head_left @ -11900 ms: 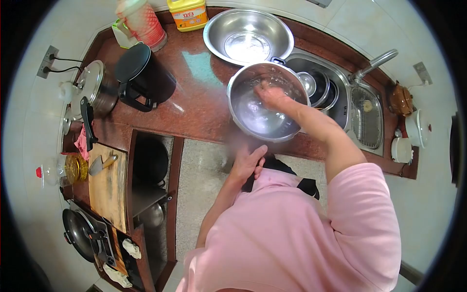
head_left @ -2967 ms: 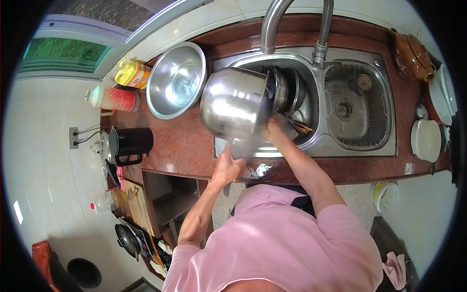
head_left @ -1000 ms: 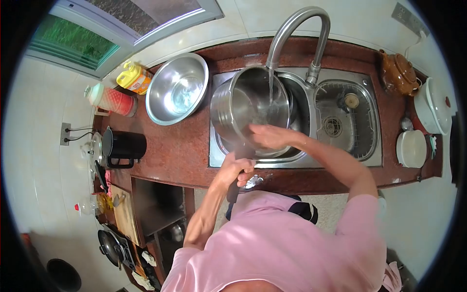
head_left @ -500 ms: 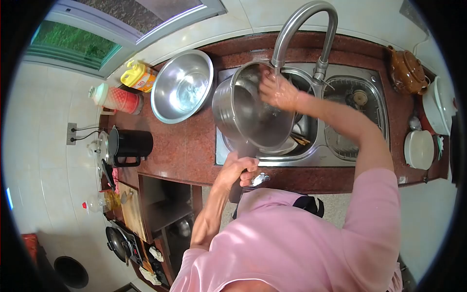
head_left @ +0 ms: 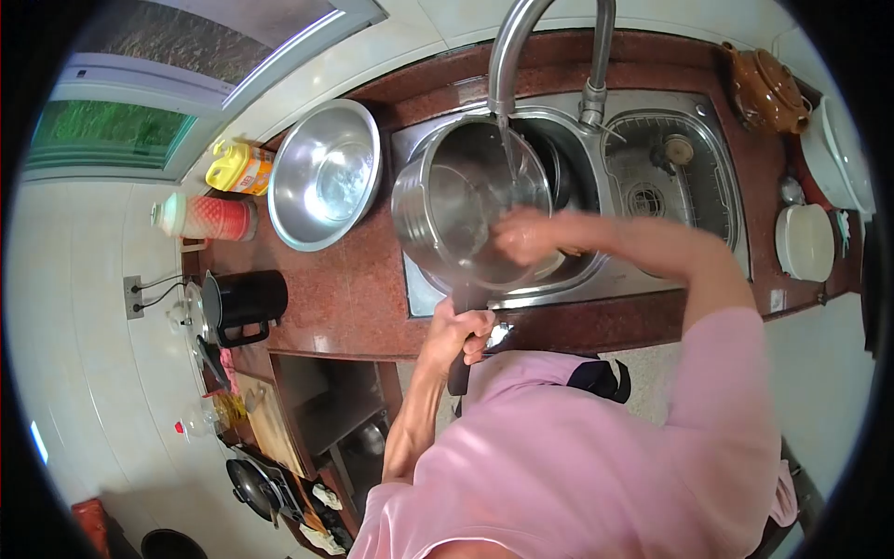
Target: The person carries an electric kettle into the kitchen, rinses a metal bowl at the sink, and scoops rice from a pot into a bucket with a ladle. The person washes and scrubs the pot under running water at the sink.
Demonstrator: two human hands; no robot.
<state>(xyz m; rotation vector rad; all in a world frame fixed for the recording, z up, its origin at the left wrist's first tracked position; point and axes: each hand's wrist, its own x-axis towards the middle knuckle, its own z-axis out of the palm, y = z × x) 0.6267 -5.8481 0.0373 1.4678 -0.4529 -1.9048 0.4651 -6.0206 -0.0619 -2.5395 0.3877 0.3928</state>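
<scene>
A deep steel saucepan is tilted over the left sink basin, its mouth turned up toward me. My left hand is wrapped around the pan's dark handle. At the pan's lower right inside, my right hand is smeared by motion; its fingers look curled, but I cannot make out whether they hold anything. Water runs from the curved faucet into the pan. Behind the pan, dark cookware is partly hidden in the basin.
Left of the sink stands a wide steel bowl, with a yellow bottle, a red-patterned jar and a black pitcher beyond. The right basin holds a wire rack. A brown clay pot and white dishes sit at right.
My right hand has moved down inside the pan, from the far wall under the water to the near right side. My left hand keeps its hold. The whole view has shifted slightly.
</scene>
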